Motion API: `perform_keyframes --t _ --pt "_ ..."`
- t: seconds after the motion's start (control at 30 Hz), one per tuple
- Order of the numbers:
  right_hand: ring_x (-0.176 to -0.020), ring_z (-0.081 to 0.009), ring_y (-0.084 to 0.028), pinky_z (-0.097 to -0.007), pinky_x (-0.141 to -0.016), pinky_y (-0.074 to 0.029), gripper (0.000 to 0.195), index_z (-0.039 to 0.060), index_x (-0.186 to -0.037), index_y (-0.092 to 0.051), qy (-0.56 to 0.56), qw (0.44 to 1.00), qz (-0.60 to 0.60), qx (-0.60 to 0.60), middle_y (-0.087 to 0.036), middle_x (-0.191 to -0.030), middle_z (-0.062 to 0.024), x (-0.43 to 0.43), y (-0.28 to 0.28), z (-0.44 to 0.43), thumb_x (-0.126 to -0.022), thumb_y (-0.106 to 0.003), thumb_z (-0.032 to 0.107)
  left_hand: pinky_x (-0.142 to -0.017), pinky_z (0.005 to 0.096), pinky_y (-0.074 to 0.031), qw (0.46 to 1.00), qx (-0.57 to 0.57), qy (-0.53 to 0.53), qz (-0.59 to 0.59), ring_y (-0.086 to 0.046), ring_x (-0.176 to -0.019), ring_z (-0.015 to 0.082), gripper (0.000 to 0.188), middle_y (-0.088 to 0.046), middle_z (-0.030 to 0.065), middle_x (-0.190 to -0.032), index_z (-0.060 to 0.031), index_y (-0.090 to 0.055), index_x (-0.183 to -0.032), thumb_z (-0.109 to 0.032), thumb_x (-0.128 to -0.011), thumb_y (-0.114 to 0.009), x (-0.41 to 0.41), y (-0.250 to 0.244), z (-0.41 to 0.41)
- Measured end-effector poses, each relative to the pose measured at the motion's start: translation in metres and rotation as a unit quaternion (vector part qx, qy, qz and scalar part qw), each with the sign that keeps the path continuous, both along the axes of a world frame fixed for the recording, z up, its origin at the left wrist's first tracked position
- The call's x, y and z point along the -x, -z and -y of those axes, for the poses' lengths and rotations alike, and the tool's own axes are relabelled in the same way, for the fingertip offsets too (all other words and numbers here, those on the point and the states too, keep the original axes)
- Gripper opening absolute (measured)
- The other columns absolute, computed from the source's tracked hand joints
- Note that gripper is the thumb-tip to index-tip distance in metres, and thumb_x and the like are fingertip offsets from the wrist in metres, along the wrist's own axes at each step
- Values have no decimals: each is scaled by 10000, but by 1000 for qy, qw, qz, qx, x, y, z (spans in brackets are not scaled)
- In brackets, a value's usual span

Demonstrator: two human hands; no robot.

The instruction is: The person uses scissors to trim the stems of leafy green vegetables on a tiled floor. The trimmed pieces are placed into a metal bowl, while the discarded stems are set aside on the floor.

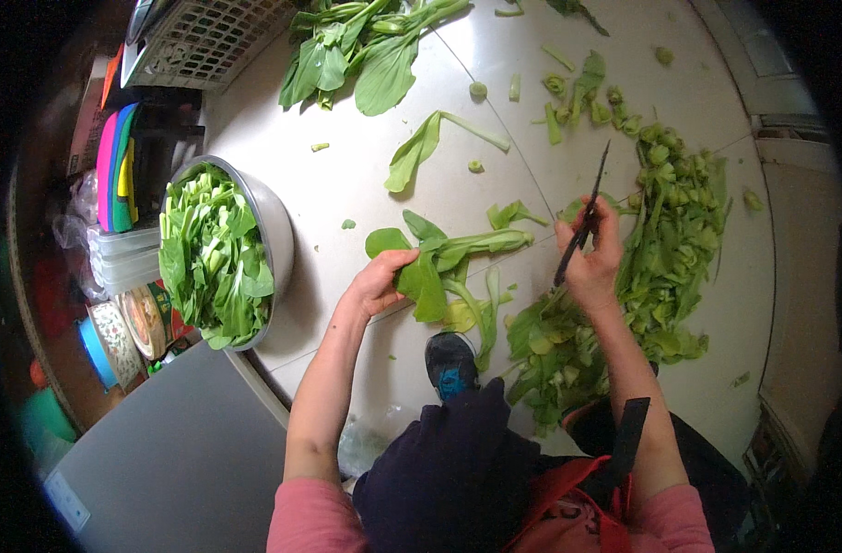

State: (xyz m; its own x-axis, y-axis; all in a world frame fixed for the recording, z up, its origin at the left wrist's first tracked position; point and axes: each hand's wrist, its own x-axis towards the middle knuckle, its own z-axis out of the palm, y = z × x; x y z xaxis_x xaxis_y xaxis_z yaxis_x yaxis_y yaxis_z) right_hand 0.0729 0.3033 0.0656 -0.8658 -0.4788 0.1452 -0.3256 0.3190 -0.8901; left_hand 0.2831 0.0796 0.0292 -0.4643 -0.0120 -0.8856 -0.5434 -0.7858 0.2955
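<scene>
My left hand (381, 280) grips a leafy green vegetable (486, 243) by its leaves, its pale stalk end pointing right towards my other hand. In my right hand (594, 256) is a dark, narrow, pointed tool (581, 231), perhaps a knife or scissors, slanting up with its tip away from me. Loose leaves (493, 314) lie below the held vegetable. To the right spreads a pile of trimmed leaves and stalk ends (676, 256). A round metal basin (277, 231) at the left holds many cut greens (217, 256). More whole greens (386, 69) lie at the top.
A white plastic basket (203, 45) stands at the upper left. Below it are clear plastic containers (127, 266) and a patterned bowl (115, 339). A grey surface (186, 442) fills the lower left. Scraps dot the tiled floor (345, 186) around my shoe (451, 363).
</scene>
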Motion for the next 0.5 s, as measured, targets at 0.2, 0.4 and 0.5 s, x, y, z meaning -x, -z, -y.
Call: perform_keyframes --t 0.2,0.4,0.5 --pt "-609 -84 -527 -241 -543 -438 201 15 -926 -557 -274 829 473 -115 -546 -716 -6 12 -15 -1 -891 -622 202 -579 289 -513 979 -171 -8 -113 -543 -637 124 343 -574 31 -787 -1 -599 -1154 -278 -962 -533 -10 4 7" --pt "-718 -141 -621 -276 -620 -507 242 -12 -1077 -517 -345 662 645 -161 -637 -842 -93 -41 17 -6 -907 -580 148 -658 284 -530 992 -21 62 -107 -595 -676 147 336 -618 61 -831 9 -592 -1187 -217 -943 -547 -10 -11 0" --pt "-695 -140 -608 -281 -607 -505 237 -6 -1076 -513 -333 678 634 -165 -631 -827 -88 -48 26 -6 -909 -576 150 -743 265 -532 989 8 86 -122 -650 -780 168 326 -657 98 -978 25 -584 -1159 -170 -898 -582 -6 -17 -9"
